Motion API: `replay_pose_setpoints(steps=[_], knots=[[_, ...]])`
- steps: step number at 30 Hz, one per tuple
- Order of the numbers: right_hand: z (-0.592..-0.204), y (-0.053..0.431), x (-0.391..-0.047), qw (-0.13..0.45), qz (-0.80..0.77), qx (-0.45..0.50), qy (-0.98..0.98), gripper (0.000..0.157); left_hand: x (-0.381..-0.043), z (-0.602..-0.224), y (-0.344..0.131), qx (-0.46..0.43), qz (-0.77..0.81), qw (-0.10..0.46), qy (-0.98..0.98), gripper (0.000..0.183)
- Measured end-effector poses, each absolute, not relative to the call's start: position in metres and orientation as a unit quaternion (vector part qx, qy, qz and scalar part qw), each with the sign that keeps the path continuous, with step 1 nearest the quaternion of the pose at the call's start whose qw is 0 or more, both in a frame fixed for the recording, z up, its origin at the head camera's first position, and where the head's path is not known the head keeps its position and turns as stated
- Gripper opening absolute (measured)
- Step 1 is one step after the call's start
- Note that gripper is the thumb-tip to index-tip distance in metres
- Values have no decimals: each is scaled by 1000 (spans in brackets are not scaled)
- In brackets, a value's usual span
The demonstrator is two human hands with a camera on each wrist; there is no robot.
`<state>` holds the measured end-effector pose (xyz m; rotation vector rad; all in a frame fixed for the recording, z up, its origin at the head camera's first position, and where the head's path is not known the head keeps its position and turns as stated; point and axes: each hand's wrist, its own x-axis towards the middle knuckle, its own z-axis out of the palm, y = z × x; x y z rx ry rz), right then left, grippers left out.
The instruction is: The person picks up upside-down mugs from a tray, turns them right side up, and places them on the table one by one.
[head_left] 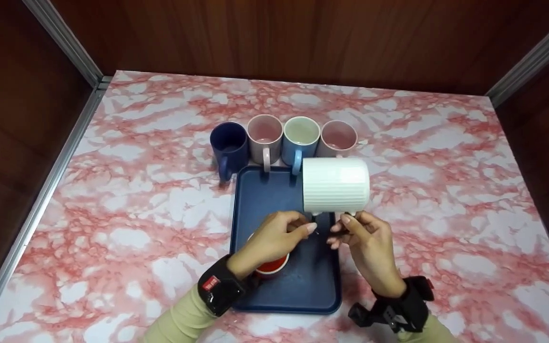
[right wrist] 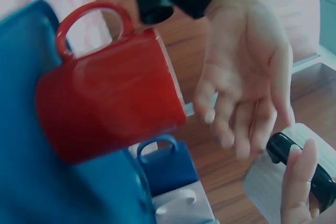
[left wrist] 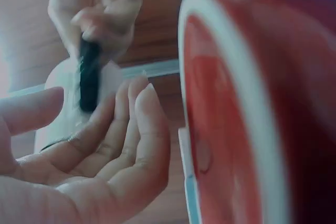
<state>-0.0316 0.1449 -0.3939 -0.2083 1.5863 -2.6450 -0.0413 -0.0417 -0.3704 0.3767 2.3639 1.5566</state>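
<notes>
My right hand [head_left: 372, 247] pinches the black handle [right wrist: 307, 169] of a white ribbed container [head_left: 335, 185], which lies sideways in the air above the tray's far right part. My left hand [head_left: 274, 238] is close by on the left, fingers loosely bent; in the left wrist view its palm holds nothing. Under the left wrist a red mug [right wrist: 110, 98] stands upright on the dark blue tray [head_left: 298, 290]. In the head view the left hand and forearm hide much of this mug, while its handle shows in the right wrist view.
Beyond the tray stands a row of upright mugs: navy [head_left: 229, 143], pale pink [head_left: 265, 138], light blue [head_left: 301, 136] and another pink one [head_left: 339, 136], partly behind the white container. The marbled red-and-white table [head_left: 136, 214] has brown wood panels [head_left: 279, 38] around it.
</notes>
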Motion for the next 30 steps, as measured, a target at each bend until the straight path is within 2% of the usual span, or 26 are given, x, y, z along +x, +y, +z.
replay_pose_setpoints(steps=[7, 14, 30], knots=[[-385, 136, -32, 30, -873, -57, 484, 16, -39, -376, -30, 53, 716, 183, 672, 24], [-388, 134, -32, 41, -880, -43, 471, 13, -34, -372, -23, -32, 834, 191, 516, 10], [-390, 131, -36, 52, -877, -62, 473, 17, -30, -373, -19, -29, 882, 163, 441, 10]])
